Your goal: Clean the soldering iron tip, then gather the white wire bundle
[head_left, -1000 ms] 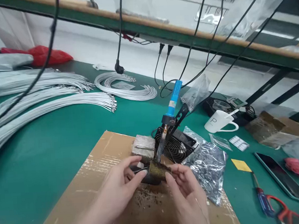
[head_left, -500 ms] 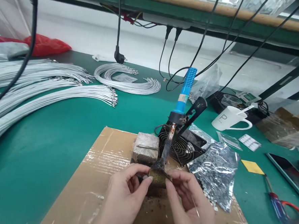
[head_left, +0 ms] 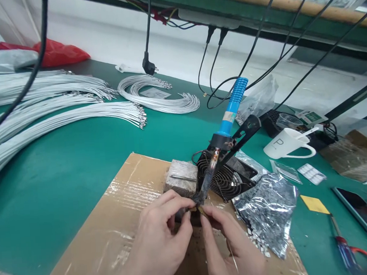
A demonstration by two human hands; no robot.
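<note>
Head view is showing, from the left, bundles of white wires lying fanned across the green bench, well apart from the hands. On the taped cardboard sheet the left hand is curling in from the lower left, its thumb and forefinger pressing together toward a small brownish piece that is mostly hiding between the two hands; I cannot tell exactly what it is. That piece is sitting just below the dark tip of the soldering iron, whose long axis is slanting up and to the right from the tip, with the blue grip at the far end resting on a black stand. A grey block is standing just behind the left fingertips, and a black fan beside it. The right hand is coming in from the lower right, fingers pinching the same piece from its right side, so both hands are meeting at the tip, about equally near. Further right are lying a silvery bag and a white cup.
</note>
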